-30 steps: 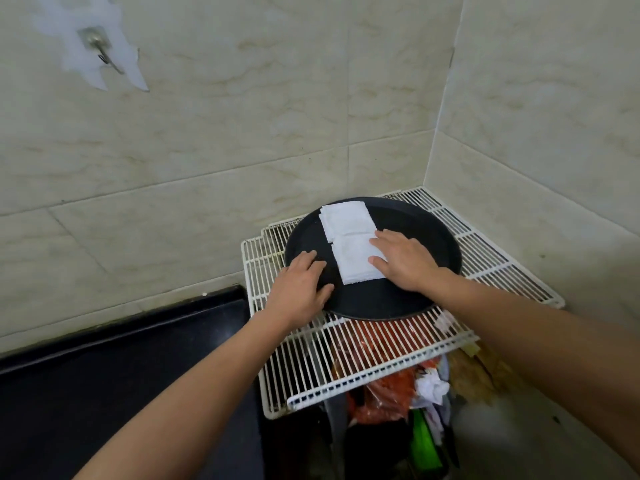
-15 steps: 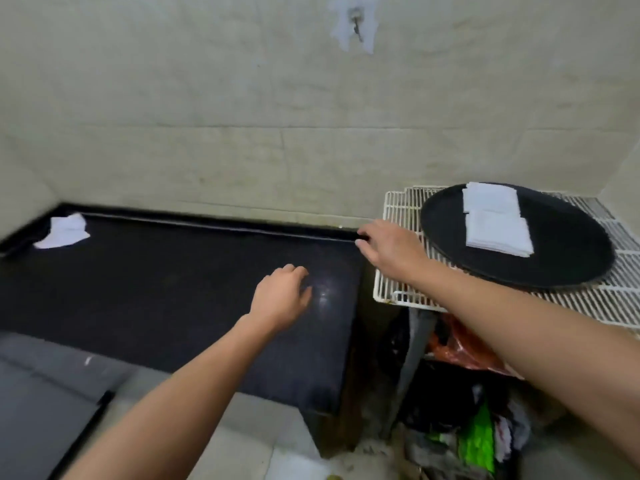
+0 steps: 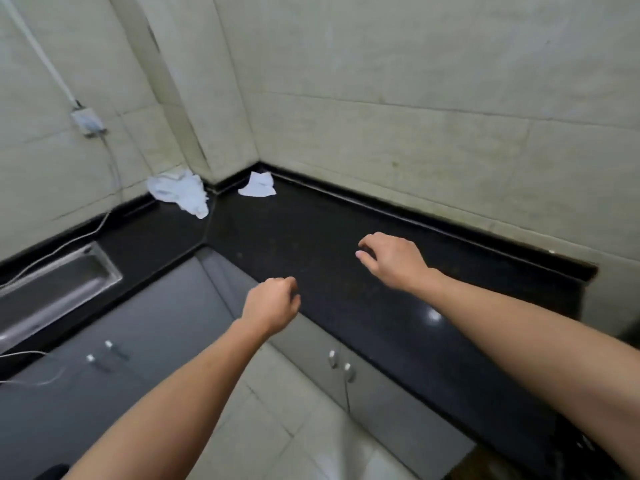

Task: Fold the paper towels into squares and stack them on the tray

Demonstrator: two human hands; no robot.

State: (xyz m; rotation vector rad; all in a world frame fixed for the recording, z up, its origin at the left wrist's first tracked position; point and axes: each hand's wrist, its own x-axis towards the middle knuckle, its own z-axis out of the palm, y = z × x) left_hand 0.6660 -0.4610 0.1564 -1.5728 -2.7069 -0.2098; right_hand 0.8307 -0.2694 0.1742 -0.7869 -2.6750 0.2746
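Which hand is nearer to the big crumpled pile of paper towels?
Left. The left hand is at the counter edge, this side of the crumpled pile; the right hand is farther right, over the counter.

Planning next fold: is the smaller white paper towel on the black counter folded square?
Not folded: the smaller white paper towel lies rumpled, edges uneven.
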